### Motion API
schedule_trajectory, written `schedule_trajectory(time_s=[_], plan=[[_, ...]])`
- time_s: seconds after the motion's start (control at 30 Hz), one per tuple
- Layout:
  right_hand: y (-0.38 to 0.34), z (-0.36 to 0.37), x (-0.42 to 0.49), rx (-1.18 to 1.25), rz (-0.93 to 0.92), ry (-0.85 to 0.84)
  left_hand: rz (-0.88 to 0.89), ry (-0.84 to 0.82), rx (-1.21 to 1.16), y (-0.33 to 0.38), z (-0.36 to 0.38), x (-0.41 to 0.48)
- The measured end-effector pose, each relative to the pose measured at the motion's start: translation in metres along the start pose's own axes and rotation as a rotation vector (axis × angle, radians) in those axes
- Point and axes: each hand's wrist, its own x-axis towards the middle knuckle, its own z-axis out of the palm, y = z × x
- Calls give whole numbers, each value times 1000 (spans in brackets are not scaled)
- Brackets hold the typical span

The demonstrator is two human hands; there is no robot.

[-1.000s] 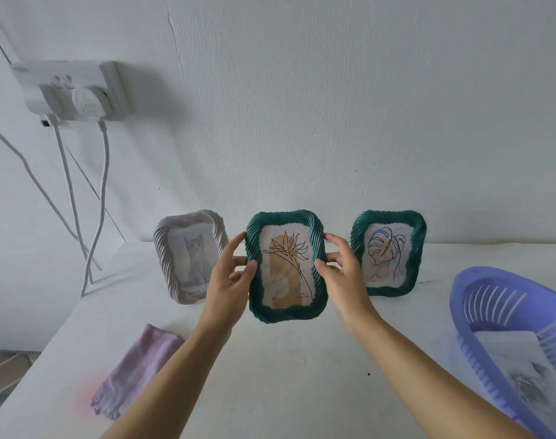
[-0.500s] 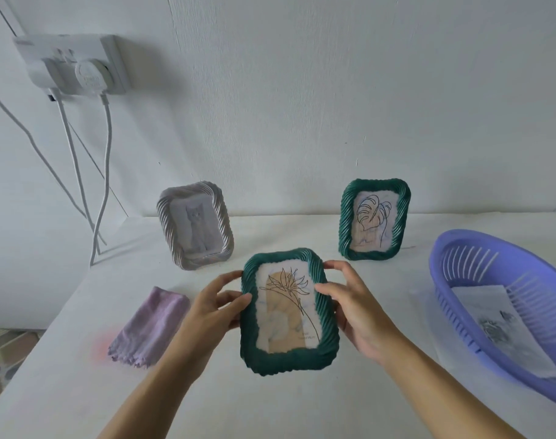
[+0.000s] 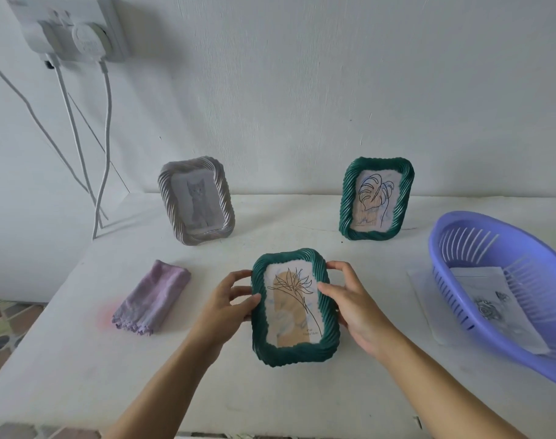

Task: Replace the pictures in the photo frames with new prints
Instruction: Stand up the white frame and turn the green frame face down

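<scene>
I hold a green wavy-edged photo frame with a flower line drawing, face up and tilted toward me over the white table. My left hand grips its left edge and my right hand grips its right edge. A second green frame with a leaf drawing stands upright at the back right. A grey frame with a cat picture stands at the back left. Printed sheets lie in a purple basket on the right.
A folded lilac cloth lies left of my hands. The white table meets a white wall behind the frames. A wall socket with white cables hangs at the upper left. Floor shows past the table's left edge.
Both hands have brought the flower frame away from the wall, down and toward me, out of the row between the other two frames. Its face has tipped upward.
</scene>
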Motion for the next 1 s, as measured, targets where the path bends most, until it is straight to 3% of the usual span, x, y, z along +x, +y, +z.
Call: schedule_trajectory(time_s=[0.27, 0.47, 0.77, 1.0], plan=[[13, 0, 21, -286, -33, 88, 137, 67, 514, 3, 2, 20], [8, -1, 31, -535, -100, 140, 165, 65, 591, 1, -1, 25], [-4, -2, 23, -120, -100, 80, 198, 94, 661, -1, 3, 24], [-35, 0, 16, -195, -314, 201, 234, -17, 607, -4, 27, 26]])
